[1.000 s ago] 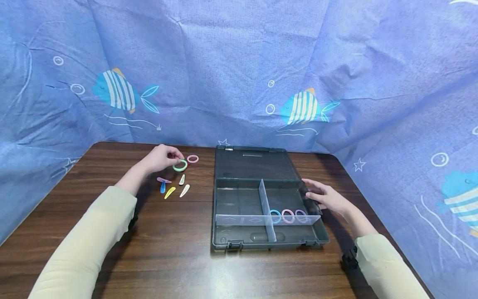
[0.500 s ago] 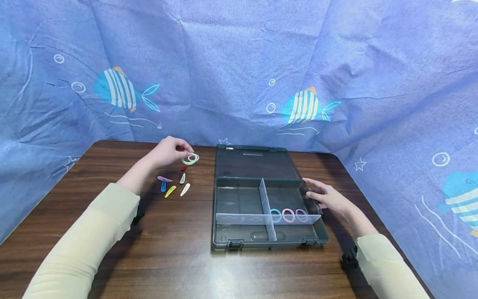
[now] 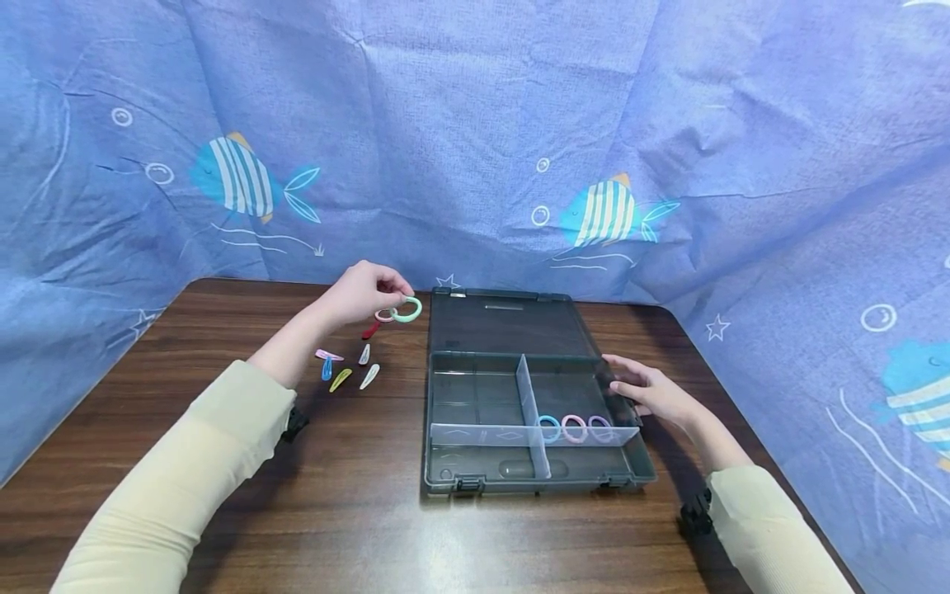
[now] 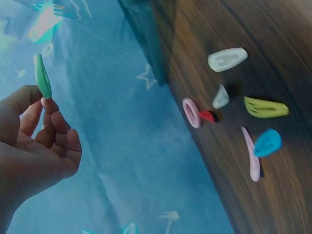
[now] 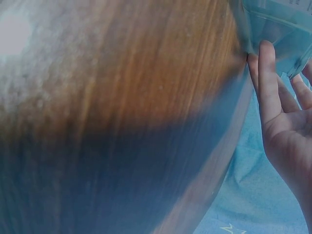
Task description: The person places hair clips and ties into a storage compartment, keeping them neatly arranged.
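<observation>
In the head view my left hand [image 3: 369,290] pinches a light green hair tie [image 3: 406,310] between thumb and fingertips, above the table's far side. The left wrist view shows this green hair tie [image 4: 43,78] edge-on. Behind and below it lies a pink hair tie [image 3: 384,316], partly covered, beside a red hair clip [image 3: 371,330]. My right hand [image 3: 653,394] rests at the right side of a dark see-through divided box [image 3: 475,488], its fingers fairly straight against the wall. Blue [image 3: 549,427], pink [image 3: 574,429] and purple [image 3: 599,429] hair ties stand in the box's right rear compartment.
Several snap clips lie on the brown table [image 3: 356,511]: pink [image 3: 329,355], blue [image 3: 326,369], yellow [image 3: 340,379] and two whitish ones, such as the white clip [image 3: 369,376]. The box lid [image 3: 505,326] lies folded back toward the blue fish-print cloth [image 3: 445,148].
My left hand has lifted the green hair tie from beside the red clip and carried it right, past the pink hair tie toward the box. The right hand has stayed put.
</observation>
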The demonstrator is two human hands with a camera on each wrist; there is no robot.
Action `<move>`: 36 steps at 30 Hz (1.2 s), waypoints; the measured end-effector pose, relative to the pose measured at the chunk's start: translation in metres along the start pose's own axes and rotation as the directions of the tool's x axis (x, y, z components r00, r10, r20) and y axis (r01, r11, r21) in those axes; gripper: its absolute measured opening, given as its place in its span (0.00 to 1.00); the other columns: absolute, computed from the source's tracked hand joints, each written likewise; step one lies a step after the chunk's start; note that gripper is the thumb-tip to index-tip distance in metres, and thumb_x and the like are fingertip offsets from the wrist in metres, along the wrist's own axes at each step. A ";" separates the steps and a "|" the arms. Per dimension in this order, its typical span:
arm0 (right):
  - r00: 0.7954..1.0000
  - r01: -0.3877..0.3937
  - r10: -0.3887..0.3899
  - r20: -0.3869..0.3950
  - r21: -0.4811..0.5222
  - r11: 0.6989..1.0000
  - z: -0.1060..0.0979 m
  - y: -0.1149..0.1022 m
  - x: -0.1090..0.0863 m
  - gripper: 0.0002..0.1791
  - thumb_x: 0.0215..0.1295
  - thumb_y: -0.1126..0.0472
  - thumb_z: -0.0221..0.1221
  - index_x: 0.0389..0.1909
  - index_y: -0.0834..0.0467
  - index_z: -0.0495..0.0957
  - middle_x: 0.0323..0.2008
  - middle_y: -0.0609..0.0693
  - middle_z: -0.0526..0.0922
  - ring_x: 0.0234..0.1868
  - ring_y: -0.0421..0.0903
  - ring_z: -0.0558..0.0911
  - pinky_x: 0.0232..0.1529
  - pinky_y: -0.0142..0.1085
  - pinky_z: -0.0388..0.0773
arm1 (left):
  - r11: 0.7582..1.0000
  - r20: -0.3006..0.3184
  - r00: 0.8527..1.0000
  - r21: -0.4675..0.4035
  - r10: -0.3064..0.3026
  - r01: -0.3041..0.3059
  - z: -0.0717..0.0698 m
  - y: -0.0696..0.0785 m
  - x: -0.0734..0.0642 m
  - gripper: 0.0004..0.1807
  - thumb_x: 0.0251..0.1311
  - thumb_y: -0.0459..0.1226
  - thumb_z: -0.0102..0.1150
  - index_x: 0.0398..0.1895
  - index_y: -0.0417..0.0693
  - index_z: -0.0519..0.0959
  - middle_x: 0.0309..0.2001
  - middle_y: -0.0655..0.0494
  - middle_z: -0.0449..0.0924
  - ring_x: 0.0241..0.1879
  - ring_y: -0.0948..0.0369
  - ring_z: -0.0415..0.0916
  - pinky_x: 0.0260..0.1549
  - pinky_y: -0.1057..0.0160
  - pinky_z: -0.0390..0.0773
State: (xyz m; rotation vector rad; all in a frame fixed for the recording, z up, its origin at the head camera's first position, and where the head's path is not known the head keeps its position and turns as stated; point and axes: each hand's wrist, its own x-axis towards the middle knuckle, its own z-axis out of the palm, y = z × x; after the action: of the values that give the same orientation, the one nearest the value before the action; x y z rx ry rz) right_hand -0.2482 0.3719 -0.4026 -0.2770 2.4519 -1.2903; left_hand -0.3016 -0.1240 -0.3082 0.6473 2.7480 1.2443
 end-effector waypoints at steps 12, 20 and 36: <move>1.000 0.009 -0.009 0.002 -0.004 1.000 0.000 -0.001 -0.001 0.35 0.70 0.52 0.51 0.73 0.52 0.49 0.67 0.69 0.59 0.63 0.64 0.67 0.49 0.56 0.74 | 1.000 -0.002 1.000 -0.024 0.017 -0.017 0.012 0.042 0.002 0.07 0.60 0.35 0.57 0.38 0.46 0.84 0.28 0.54 0.79 0.18 0.63 0.59 0.18 0.66 0.62; 1.000 0.015 -0.015 0.002 0.014 1.000 0.000 -0.003 -0.003 0.34 0.71 0.55 0.51 0.73 0.52 0.49 0.66 0.70 0.59 0.62 0.64 0.67 0.48 0.55 0.75 | 0.996 -0.012 0.996 0.016 0.088 -0.088 0.024 0.065 0.009 0.06 0.58 0.35 0.60 0.36 0.47 0.85 0.31 0.56 0.83 0.27 0.61 0.66 0.28 0.64 0.66; 1.000 0.010 -0.010 0.002 0.022 1.000 0.000 -0.002 -0.002 0.34 0.70 0.54 0.51 0.73 0.52 0.50 0.66 0.69 0.60 0.62 0.63 0.68 0.48 0.55 0.75 | 0.984 0.060 0.983 -0.056 0.173 -0.170 0.052 0.096 0.027 0.06 0.60 0.36 0.59 0.37 0.47 0.85 0.33 0.54 0.83 0.29 0.61 0.70 0.32 0.65 0.70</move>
State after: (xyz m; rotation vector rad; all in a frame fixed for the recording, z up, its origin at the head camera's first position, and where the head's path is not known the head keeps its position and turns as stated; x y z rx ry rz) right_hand -0.2468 0.3714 -0.4002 -0.2859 2.4360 -1.3191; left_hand -0.2814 -0.0205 -0.2700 0.9195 2.6467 1.2946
